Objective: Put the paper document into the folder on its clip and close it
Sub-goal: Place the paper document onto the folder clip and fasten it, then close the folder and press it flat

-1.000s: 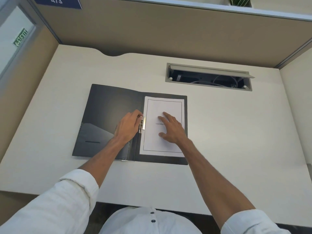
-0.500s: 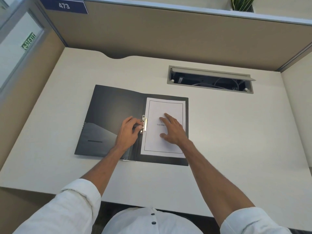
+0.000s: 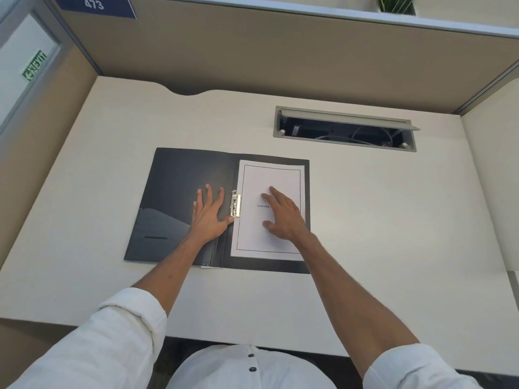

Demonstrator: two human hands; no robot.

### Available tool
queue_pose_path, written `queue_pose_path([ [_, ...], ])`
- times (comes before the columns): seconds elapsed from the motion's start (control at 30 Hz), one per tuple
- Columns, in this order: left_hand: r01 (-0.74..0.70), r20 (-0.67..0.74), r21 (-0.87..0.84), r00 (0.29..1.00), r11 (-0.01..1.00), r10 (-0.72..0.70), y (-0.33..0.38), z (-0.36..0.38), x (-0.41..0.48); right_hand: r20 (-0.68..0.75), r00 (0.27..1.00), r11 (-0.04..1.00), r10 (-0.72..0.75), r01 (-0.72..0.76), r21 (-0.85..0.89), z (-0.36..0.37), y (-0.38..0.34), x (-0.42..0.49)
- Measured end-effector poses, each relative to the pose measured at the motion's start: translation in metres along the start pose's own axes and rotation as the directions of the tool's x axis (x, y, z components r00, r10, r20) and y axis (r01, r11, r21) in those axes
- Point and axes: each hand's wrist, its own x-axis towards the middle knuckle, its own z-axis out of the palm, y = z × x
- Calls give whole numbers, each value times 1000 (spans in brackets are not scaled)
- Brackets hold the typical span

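Observation:
A black folder (image 3: 174, 186) lies open flat on the desk. The white paper document (image 3: 269, 175) rests on its right half, its left edge under the metal clip (image 3: 236, 204) by the spine. My left hand (image 3: 209, 214) lies flat on the left cover with fingers spread, its thumb tip touching the lower end of the clip. My right hand (image 3: 282, 217) presses flat on the middle of the paper, fingers apart, covering part of the printed text.
The white desk (image 3: 379, 220) is walled by beige partitions at the back and sides. An open cable tray (image 3: 345, 130) with wires sits behind and to the right of the folder. The desk's front edge runs close to my body.
My left hand has let go of the clip and opened flat onto the left cover. My right hand stays on the paper. The camera view has shifted slightly.

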Motion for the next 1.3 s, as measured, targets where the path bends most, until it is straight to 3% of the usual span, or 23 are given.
queue_pose_path([
  [0.4, -41, -9, 34, 999, 999, 41, -5, 0, 0, -2, 1000, 1000, -2, 2, 7, 3, 1, 2],
  [0.57, -82, -64, 65, 994, 994, 86, -22, -1, -8, 0, 1000, 1000, 6, -6, -28, 7, -2, 1],
  [0.67, -65, -134, 63, 988, 996, 73, -40, -13, -10, -83, 996, 999, 18, -21, -41, 17, -16, -2],
  [0.8, 20, -305, 18, 952, 1000, -14, -73, -36, -15, -179, 981, 996, -80, 84, 11, 38, -63, 3],
  [0.9, 145, -386, -85, 907, 986, -167, -96, -52, -20, -156, 969, 980, -193, 197, 8, 52, -103, 12],
  [1.07, 281, -305, -377, 862, 883, -405, -128, -64, -33, -86, 967, 971, -239, 237, -31, 74, -149, 25],
  [1.17, 295, -266, -417, 865, 860, -426, -140, -67, -41, -81, 973, 976, -216, 218, 12, 83, -167, 25],
  [1.3, 234, -330, -412, 863, 881, -383, -145, -81, -52, -62, 982, 981, -176, 180, 71, 87, -182, 24],
])
